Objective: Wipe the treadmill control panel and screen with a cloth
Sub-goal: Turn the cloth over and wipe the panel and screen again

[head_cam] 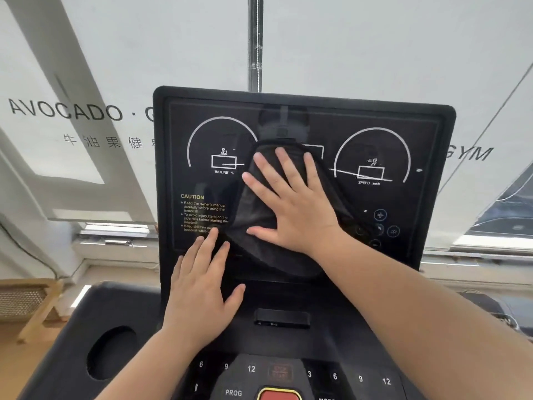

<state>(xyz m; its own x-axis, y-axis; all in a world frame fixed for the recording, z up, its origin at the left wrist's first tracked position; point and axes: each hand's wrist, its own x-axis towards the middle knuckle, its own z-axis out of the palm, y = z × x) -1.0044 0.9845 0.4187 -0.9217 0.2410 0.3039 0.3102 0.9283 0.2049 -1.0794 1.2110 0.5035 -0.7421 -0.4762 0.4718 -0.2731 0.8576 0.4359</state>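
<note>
The treadmill's black screen point(375, 134) stands upright in front of me, with INCLINE and SPEED dials and a CAUTION text. A black cloth point(253, 203) lies flat against the middle of the screen. My right hand point(291, 203) presses on the cloth with fingers spread. My left hand point(202, 284) rests flat on the screen's lower left edge, fingertips touching the cloth's lower corner. Below, the control panel point(334, 376) shows numbered keys, a PROG key and a red button point(278, 395).
A cup holder point(111, 352) opens in the console's left side. A small black slot piece point(281, 317) sits below the screen. Behind is a frosted window with lettering, a metal pole point(255, 41), and a wooden frame point(37, 304) at the left.
</note>
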